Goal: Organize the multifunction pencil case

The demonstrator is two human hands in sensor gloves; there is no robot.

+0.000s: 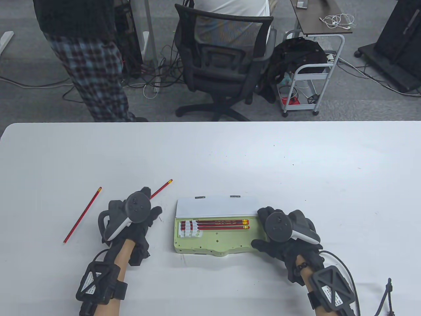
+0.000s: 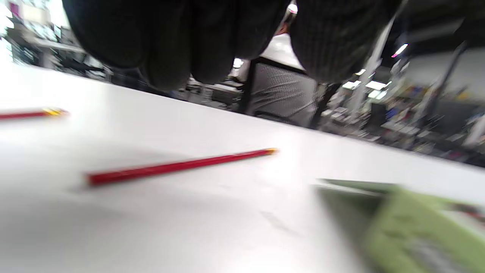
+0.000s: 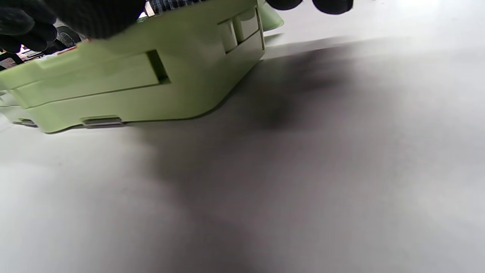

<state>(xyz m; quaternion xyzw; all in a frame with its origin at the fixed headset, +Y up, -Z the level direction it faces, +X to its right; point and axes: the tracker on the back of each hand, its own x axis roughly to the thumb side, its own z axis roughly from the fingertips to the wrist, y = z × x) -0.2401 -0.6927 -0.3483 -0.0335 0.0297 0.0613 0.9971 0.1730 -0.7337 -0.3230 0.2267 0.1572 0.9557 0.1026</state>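
1. Your right hand (image 1: 283, 235) steadies the pale green plastic pencil case (image 1: 217, 237) at its right end: fingers lie along the far corner and the thumb along the near edge. The case lies open near the table's front edge, its white lid (image 1: 217, 205) folded back away from you. Keep that hold firm but light, so the case does not slide when a pencil goes in.

2. Three red pencils with yellow-banded ends (image 1: 218, 224) already lie side by side along the far part of the tray, their left ends held in a white clip (image 1: 190, 229).

3. Your left hand (image 1: 138, 217) hovers just left of the case, over the near end of a loose red pencil (image 1: 161, 189) that angles away from it. The left wrist view shows the gloved fingers (image 2: 170, 41) hanging together above the table with nothing in them; that pencil (image 2: 178, 166) lies free below.

4. Pinch this pencil near its middle, turn it parallel to the three stored ones, and seat it in the clip beside them.

5. A second loose red pencil (image 1: 82, 215) lies further left, well apart from the case; leave it for afterwards.

6. The white table (image 1: 296, 171) is smooth, so a nudged pencil will probably roll.

7. Beyond the table stand a black mesh office chair (image 1: 223, 62), a white wheeled cart (image 1: 312, 75) and a person in checked trousers (image 1: 95, 75), with cables on the grey floor.
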